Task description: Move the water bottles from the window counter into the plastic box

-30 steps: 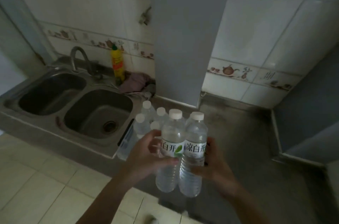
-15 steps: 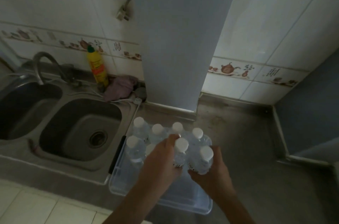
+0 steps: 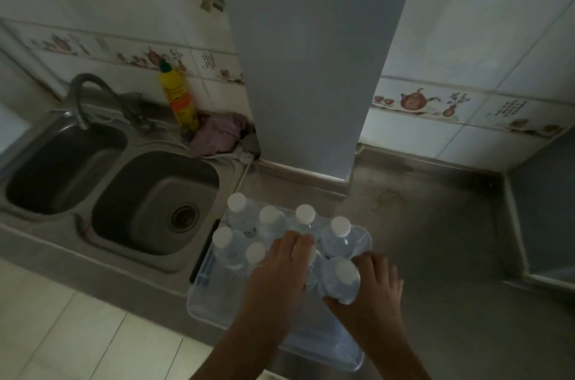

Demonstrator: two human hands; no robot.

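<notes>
A clear plastic box [image 3: 214, 308] sits on the steel counter just right of the sink. Several clear water bottles [image 3: 238, 211] with white caps stand upright in its far half. My left hand [image 3: 281, 267] wraps over a bottle in the front row; its cap is hidden under my fingers. My right hand [image 3: 373, 286] grips the neighbouring bottle [image 3: 342, 280] from the right side, its white cap showing. Both held bottles are down inside the box, beside the others.
A double steel sink [image 3: 155, 202] with a curved tap [image 3: 84, 93] lies to the left. A yellow detergent bottle [image 3: 179, 99] and a pink cloth [image 3: 217, 133] sit behind it. A grey pillar [image 3: 311, 68] rises behind the box. Bare counter [image 3: 435, 239] spreads to the right.
My two hands carried a pair of bottles from in front of my chest down into the box. The bottles now stand low among the others.
</notes>
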